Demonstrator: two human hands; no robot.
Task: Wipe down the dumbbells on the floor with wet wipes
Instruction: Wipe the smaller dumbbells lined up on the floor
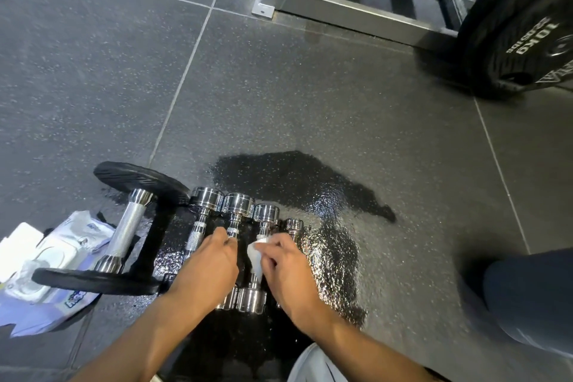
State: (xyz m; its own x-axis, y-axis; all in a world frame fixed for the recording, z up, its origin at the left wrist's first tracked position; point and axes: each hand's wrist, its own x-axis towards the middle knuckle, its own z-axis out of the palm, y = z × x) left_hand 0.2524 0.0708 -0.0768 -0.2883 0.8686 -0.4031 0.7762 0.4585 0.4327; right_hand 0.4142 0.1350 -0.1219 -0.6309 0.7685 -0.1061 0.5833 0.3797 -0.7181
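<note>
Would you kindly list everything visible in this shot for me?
chrome dumbbells: four, silver, side by side on the wet patch
plate dumbbell: one, black plates, chrome handle, left of the row
wet wipe: one, white, on the handle of the third chrome dumbbell from the left
wet wipes packs: apparently two, white and lavender, left edge
wet patch: one, dark, glossy, under and beyond the row
weight plate: one, black, marked 10KG, top right
rack frame: one, grey metal, top
floor: grey speckled tiles
leg: one, dark trousers, right edge
left hand: fingers curled on the second dumbbell's handle
right hand: holds the wipe
</note>
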